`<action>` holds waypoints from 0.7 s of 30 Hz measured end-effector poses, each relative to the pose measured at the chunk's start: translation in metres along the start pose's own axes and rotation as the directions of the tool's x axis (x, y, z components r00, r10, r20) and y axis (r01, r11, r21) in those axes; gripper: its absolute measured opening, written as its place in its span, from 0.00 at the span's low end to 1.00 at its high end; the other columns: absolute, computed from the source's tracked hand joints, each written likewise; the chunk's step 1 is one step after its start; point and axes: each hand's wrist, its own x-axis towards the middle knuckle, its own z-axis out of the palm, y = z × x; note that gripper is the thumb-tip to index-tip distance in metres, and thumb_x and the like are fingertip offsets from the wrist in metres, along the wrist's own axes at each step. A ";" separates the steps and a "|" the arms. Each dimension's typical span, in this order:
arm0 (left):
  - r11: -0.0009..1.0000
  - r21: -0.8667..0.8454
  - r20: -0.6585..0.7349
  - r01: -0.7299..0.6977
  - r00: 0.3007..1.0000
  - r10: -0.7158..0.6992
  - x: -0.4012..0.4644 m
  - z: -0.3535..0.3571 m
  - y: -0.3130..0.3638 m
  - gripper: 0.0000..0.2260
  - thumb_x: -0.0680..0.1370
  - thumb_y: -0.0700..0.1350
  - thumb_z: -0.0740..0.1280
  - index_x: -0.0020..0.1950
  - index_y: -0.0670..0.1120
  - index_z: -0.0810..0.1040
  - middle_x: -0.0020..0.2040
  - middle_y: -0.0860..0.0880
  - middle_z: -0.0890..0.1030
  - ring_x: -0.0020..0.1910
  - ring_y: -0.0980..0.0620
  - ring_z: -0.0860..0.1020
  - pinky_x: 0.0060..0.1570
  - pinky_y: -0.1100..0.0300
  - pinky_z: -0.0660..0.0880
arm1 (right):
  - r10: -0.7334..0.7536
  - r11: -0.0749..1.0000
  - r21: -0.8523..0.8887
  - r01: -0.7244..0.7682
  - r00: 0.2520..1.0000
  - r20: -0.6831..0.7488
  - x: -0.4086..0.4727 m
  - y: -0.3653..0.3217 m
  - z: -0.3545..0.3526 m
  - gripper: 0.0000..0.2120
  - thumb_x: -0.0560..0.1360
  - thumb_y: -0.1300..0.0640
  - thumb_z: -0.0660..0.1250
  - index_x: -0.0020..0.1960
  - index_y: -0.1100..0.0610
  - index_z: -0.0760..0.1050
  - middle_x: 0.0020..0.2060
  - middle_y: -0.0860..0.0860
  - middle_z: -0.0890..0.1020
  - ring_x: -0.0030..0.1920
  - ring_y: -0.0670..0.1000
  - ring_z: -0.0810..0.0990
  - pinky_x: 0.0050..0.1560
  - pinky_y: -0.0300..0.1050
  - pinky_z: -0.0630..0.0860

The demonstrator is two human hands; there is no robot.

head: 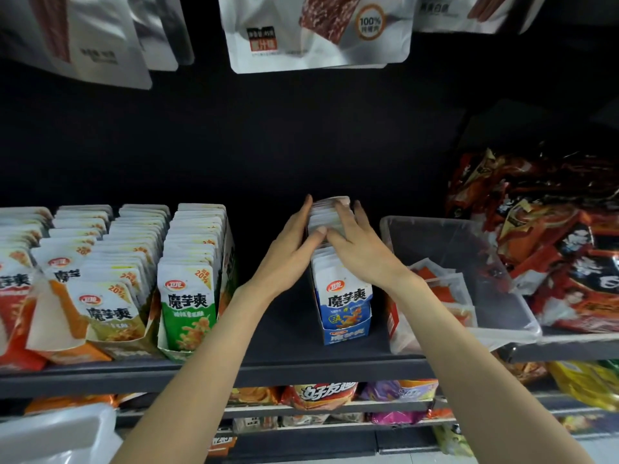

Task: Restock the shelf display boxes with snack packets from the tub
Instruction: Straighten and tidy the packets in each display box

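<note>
A blue display box stands on the dark shelf, in the gap between the green box on its left and the clear plastic tub on its right. The blue box is long and thin. Its long side runs from the front edge of the shelf toward the back wall, and its short printed end faces out to the person.

Inside it, the snack packets stand up in a row, one behind the other, with their flat fronts facing forward. The row runs the same way as the box, front to back.

Both hands are on the back part of that row. The left hand lies along the left side of the packets, fingers straight and pointing to the back, thumb across the top. The right hand rests on the top and right side of the packets, fingers stretched out flat. The two thumbs nearly meet on top. So each grip is wide and flat, pressing the packets between the hands and not curled round them.

The tub sits just beside the blue box, and a few red and white packets lie flat in it.

More full boxes stand in rows at the left of the shelf.
</note>
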 end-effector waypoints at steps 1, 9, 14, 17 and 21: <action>1.000 0.001 -0.011 0.003 1.000 -0.003 -0.001 0.000 0.000 0.26 0.82 0.52 0.55 0.78 0.54 0.50 0.77 0.55 0.56 0.68 0.67 0.56 0.60 0.74 0.54 | 0.051 0.991 0.123 -0.045 0.998 -0.047 0.001 -0.004 0.003 0.22 0.82 0.58 0.55 0.75 0.60 0.58 0.77 0.61 0.48 0.75 0.65 0.50 0.73 0.53 0.56; 0.996 0.086 -0.051 0.023 0.999 -0.019 -0.028 -0.003 0.005 0.26 0.82 0.54 0.51 0.78 0.55 0.45 0.76 0.54 0.57 0.66 0.66 0.56 0.62 0.68 0.54 | -0.074 0.997 -0.028 0.071 0.985 -0.155 -0.021 -0.010 0.026 0.14 0.73 0.63 0.63 0.57 0.67 0.76 0.63 0.69 0.73 0.52 0.69 0.76 0.37 0.57 0.80; 0.966 0.259 -0.053 0.026 0.999 -0.013 -0.026 -0.008 0.000 0.25 0.83 0.53 0.49 0.78 0.53 0.45 0.74 0.51 0.61 0.69 0.57 0.62 0.59 0.67 0.58 | -0.082 0.983 -0.178 0.051 0.983 -0.167 -0.010 -0.008 0.030 0.30 0.78 0.41 0.45 0.76 0.53 0.55 0.67 0.56 0.63 0.59 0.60 0.71 0.55 0.52 0.73; 0.949 0.311 -0.054 0.057 0.998 -0.042 -0.017 -0.009 -0.004 0.24 0.83 0.52 0.49 0.78 0.50 0.48 0.72 0.49 0.63 0.69 0.54 0.62 0.58 0.67 0.57 | 0.028 0.998 -0.057 -0.036 0.991 -0.131 -0.004 -0.008 0.026 0.27 0.80 0.43 0.51 0.77 0.49 0.52 0.63 0.55 0.63 0.60 0.60 0.72 0.54 0.49 0.69; 0.981 0.180 -0.045 0.075 0.997 -0.068 -0.022 -0.009 0.000 0.24 0.83 0.53 0.48 0.78 0.53 0.47 0.76 0.53 0.57 0.71 0.62 0.57 0.61 0.69 0.53 | 0.054 0.998 -0.035 -0.059 0.991 -0.120 -0.004 -0.008 0.027 0.27 0.81 0.44 0.52 0.77 0.47 0.50 0.66 0.54 0.63 0.63 0.58 0.69 0.50 0.47 0.66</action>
